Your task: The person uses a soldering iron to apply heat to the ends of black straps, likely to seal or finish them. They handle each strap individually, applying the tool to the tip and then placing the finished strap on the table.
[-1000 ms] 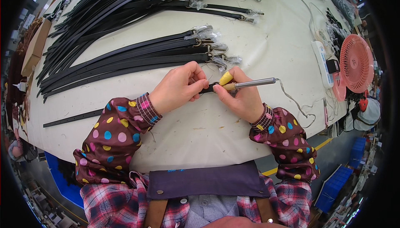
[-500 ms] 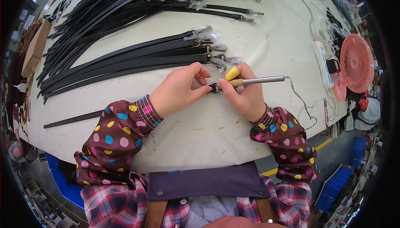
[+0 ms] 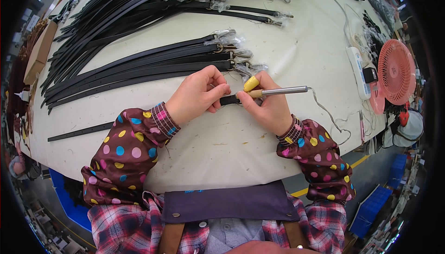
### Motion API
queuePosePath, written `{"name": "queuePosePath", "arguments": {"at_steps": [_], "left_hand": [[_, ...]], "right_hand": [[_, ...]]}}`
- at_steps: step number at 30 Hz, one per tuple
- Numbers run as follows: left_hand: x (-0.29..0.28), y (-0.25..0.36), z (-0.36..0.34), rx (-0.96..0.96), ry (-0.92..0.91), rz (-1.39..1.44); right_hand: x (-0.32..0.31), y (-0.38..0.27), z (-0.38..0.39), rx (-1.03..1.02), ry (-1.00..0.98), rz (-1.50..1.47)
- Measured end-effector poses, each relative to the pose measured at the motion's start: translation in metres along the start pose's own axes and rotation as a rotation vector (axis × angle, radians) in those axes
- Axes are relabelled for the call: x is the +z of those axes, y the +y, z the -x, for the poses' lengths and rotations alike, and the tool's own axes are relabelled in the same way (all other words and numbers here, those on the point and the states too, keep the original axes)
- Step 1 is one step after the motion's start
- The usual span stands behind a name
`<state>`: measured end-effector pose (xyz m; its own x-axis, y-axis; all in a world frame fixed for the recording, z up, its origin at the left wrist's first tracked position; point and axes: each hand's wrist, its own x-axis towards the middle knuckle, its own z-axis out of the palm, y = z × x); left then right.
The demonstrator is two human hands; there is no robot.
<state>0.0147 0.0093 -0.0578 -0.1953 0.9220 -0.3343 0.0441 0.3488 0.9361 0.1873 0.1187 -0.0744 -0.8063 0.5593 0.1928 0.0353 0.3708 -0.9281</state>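
Observation:
A black belt strap (image 3: 229, 100) lies under my hands, its narrow tail reaching out left past my sleeve. My left hand (image 3: 195, 94) is closed on this strap, thumb and fingertips pinched together just above it. In my right hand (image 3: 272, 111) is a corded pen-shaped tool (image 3: 285, 90) with a pale wooden grip and a metal tube. Its working end points left at the strap, near my left fingertips; the tip itself is too small to make out. A yellow cover (image 3: 251, 84) sits on one right finger.
Several black belts (image 3: 139, 77) with plastic-wrapped buckles lie just beyond my hands, and a larger pile (image 3: 125, 8) is farther back. On the right stand a white power strip (image 3: 357, 68) and a pink fan (image 3: 397, 70). The tool's grey cord (image 3: 324, 110) trails rightward.
My right hand and the tool have shifted slightly left. My left fingers have risen and moved left, and more of the black strap shows between the hands.

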Motion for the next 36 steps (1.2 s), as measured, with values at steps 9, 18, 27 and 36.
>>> {"name": "queuePosePath", "arguments": {"at_steps": [9,18,27,36], "left_hand": [[0.0002,-0.0005,-0.001,0.001,0.004,0.027],[0.0003,0.0006,-0.0005,-0.005,-0.004,0.003],[0.0005,-0.0004,-0.001,-0.003,-0.009,0.01],[-0.0045,0.0048,0.0084,0.224,0.105,-0.519]], "right_hand": [[0.0003,0.0009,0.0003,0.005,-0.005,0.029],[-0.0021,-0.0061,0.0004,0.077,-0.05,0.044],[-0.0017,-0.0058,0.0007,0.075,-0.05,0.039],[-0.0039,-0.0006,0.0033,0.078,-0.015,-0.017]]}}
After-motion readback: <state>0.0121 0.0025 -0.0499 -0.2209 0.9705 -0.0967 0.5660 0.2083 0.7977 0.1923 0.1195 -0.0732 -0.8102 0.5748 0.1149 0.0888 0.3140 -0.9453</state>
